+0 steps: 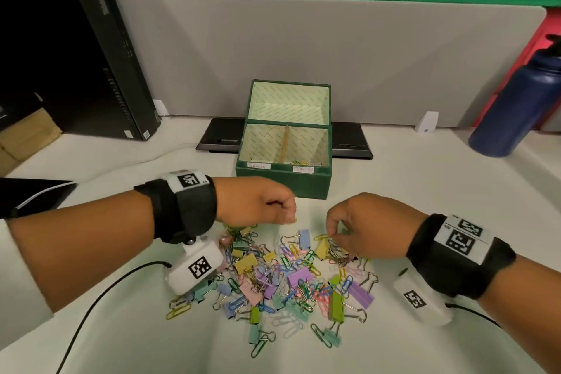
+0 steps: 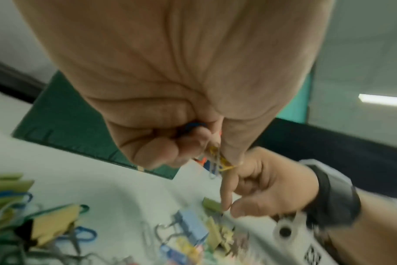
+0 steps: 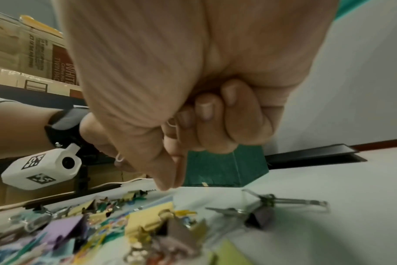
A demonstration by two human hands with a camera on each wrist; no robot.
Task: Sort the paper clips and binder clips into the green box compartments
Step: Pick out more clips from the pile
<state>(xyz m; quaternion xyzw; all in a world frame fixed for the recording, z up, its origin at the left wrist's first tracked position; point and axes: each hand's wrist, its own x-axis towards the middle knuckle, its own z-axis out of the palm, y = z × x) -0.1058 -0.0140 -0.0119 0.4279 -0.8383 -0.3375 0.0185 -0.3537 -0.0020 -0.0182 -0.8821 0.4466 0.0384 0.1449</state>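
Head view bright and evenly lit, edges bowed; both wrist views dimmer, motion-blurred.

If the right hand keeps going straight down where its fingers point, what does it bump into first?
Probably the pile of clips. The right hand points its pinched fingertips down over the pile's far right edge, near a yellow binder clip. Depth is unclear, so the exact clip is uncertain.

Both hands are held low, knuckles up. The left hand (image 1: pixel 256 202) is curled tight. The right hand (image 1: pixel 364 226) has its fingers (image 3: pixel 204 111) curled, thumb and first finger pinched together.
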